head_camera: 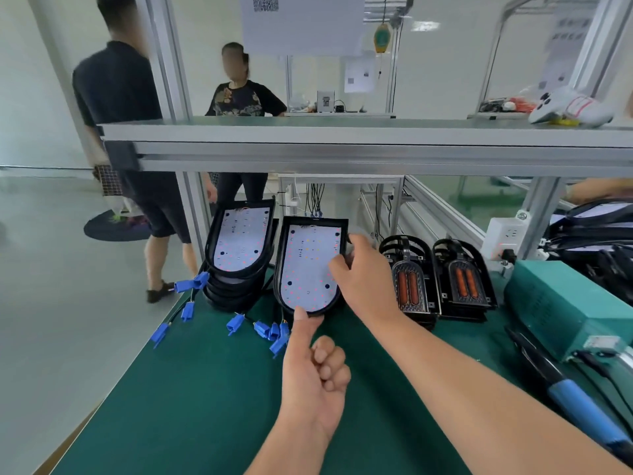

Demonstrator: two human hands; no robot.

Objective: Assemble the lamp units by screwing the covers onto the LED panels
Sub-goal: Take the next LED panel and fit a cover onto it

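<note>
Now the LED panel (308, 265) stands tilted on the bench (205, 406), just right of the panel stack (239, 245). The right hand (363, 279) pinches its far-side edge, and the left hand (315, 382) clamps its near rim by the thumb.

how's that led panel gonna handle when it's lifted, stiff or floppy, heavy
Probably stiff: the LED panel looks flat, held only by the right hand at one edge and the left hand thumbing its rim. Likely light too. The blue connectors beside it might snag.
</note>
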